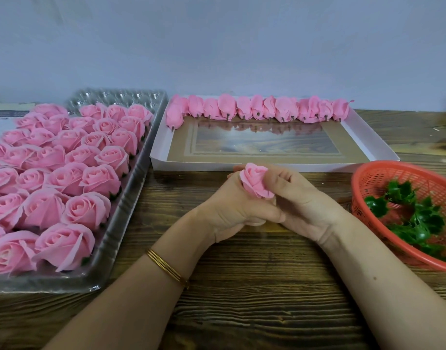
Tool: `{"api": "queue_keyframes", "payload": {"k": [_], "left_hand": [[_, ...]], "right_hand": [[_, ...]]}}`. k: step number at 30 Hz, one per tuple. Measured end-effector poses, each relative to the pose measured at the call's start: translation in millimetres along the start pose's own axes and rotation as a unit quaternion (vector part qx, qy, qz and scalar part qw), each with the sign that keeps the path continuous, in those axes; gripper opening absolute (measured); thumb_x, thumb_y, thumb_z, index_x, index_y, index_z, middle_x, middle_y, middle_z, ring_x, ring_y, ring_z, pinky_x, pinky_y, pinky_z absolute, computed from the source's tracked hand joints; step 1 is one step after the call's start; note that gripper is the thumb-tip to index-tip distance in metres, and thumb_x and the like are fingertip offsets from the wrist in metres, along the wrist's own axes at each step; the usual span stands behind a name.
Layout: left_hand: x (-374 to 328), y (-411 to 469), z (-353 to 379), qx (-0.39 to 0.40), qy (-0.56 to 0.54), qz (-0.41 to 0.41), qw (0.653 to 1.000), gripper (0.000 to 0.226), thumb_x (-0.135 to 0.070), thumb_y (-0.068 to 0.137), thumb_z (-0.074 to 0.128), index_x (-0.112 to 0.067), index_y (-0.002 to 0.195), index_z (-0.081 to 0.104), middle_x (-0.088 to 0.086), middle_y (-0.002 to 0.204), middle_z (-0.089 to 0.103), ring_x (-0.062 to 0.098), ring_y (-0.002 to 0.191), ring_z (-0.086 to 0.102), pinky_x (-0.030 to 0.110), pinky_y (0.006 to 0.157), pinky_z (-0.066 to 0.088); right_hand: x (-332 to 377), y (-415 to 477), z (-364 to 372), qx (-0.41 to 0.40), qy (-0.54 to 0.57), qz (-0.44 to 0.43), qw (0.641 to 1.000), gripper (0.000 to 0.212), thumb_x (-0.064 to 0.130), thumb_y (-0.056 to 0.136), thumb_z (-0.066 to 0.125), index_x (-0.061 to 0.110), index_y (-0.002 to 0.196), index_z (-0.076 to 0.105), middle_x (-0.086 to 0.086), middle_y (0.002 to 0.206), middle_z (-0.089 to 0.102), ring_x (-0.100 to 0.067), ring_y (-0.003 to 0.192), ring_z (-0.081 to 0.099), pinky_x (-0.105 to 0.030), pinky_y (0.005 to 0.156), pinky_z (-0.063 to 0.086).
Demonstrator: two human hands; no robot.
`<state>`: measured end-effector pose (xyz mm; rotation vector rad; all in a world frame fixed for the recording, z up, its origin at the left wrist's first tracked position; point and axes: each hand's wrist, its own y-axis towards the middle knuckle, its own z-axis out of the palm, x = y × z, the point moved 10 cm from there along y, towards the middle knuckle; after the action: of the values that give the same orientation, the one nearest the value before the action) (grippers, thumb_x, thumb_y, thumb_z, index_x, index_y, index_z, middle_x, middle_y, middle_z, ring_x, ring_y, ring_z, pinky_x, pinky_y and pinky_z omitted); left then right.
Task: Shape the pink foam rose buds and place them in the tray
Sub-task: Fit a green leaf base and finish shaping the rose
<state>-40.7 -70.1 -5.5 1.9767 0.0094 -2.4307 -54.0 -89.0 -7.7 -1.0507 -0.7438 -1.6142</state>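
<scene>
Both hands meet at the table's middle around one pink foam rose bud (255,181). My left hand (232,210) grips it from below and the left. My right hand (300,205) curls its fingers over the bud's right side. Just beyond the hands lies the white cardboard tray (280,166) with a clear window in its floor. A row of several shaped pink buds (257,109) lies along the tray's far edge, stubs pointing toward me. One more bud (173,117) lies at the tray's far left corner.
A clear plastic tray (121,218) at the left holds several open pink roses (65,178). A red mesh basket (383,173) at the right edge holds green plastic calyxes (413,218). Bare wooden tabletop (254,299) lies near me, a pale wall behind.
</scene>
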Motion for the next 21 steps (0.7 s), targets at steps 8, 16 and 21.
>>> {"api": "queue_keyframes", "payload": {"k": [8,16,21], "left_hand": [[-2,2,-14,-0.082,-0.014,0.016,0.996,0.044,0.017,0.064,0.061,-0.014,0.042,0.04,0.0,0.042,0.034,0.009,0.036,0.027,0.02,0.044,0.022],[-6,-7,-53,-0.248,0.1,0.051,0.962,0.046,0.02,0.066,0.069,-0.02,0.045,0.06,-0.005,0.049,0.054,0.01,0.054,0.05,0.03,0.058,0.046],[-17,-11,-51,-0.265,0.139,0.07,0.952,0.019,0.018,0.064,0.073,0.009,0.08,0.068,0.026,0.082,0.069,0.039,0.083,0.067,0.051,0.079,0.055]], "right_hand": [[10,-1,-26,-0.086,0.072,-0.028,0.993,0.03,0.02,0.075,0.065,0.004,0.099,0.072,-0.016,0.102,0.069,-0.025,0.093,0.065,-0.038,0.084,0.054],[21,-8,-36,-0.199,-0.013,-0.074,0.977,0.021,0.024,0.073,0.073,0.016,0.06,0.059,-0.003,0.065,0.041,-0.01,0.057,0.037,-0.022,0.054,0.031],[19,-7,-22,-0.168,-0.092,-0.071,0.979,0.05,0.033,0.065,0.078,-0.011,0.076,0.057,-0.007,0.063,0.04,-0.013,0.059,0.036,-0.024,0.057,0.031]]}}
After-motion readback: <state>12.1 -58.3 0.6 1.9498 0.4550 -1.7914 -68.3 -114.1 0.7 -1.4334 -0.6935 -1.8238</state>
